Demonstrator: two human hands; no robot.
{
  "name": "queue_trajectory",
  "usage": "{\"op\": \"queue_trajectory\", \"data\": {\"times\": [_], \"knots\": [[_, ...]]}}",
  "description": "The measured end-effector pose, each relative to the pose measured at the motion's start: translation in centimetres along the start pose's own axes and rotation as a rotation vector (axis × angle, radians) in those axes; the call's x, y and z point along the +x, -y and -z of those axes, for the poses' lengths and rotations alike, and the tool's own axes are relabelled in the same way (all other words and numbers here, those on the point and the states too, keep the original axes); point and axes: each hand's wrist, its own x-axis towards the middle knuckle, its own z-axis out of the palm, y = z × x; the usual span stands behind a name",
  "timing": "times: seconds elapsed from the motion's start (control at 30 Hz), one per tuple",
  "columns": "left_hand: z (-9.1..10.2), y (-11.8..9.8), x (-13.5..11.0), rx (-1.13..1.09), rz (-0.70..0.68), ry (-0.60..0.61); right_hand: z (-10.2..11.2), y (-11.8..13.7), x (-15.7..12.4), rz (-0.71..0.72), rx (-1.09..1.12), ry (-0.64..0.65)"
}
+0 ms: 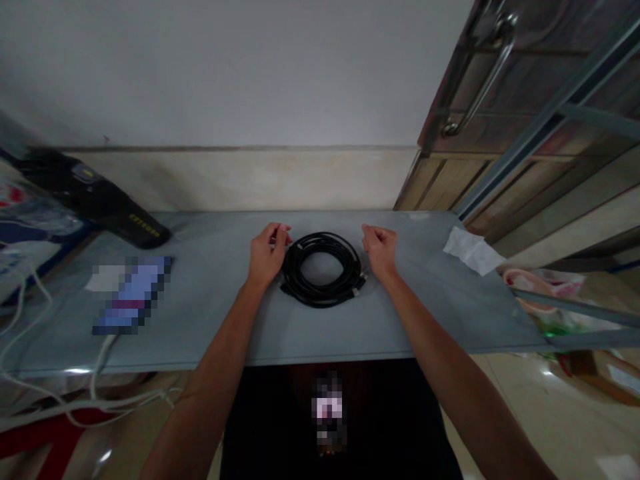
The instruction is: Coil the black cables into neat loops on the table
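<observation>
A black cable wound into a flat coil [323,270] lies on the grey table [210,313], at its middle. My left hand [267,253] rests at the coil's left side, fingers curled and touching the loops there. My right hand [381,252] sits at the coil's right side with its fingers curled in; whether it touches the cable I cannot tell. Both cable plugs lie at the coil's near edge.
A phone [131,295] with a white charging lead [100,373] lies on the table's left part. A black handheld device [95,200] rests at the far left. A crumpled white tissue [473,250] sits at the right edge. A wall stands behind, a door to the right.
</observation>
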Motion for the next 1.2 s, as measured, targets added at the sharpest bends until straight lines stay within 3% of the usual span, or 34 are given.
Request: {"op": "queue_trajectory", "data": {"times": [1.2], "knots": [[0.03, 0.04, -0.16, 0.053, -0.026, 0.047, -0.05, 0.47, -0.10, 0.040, -0.042, 0.023]]}}
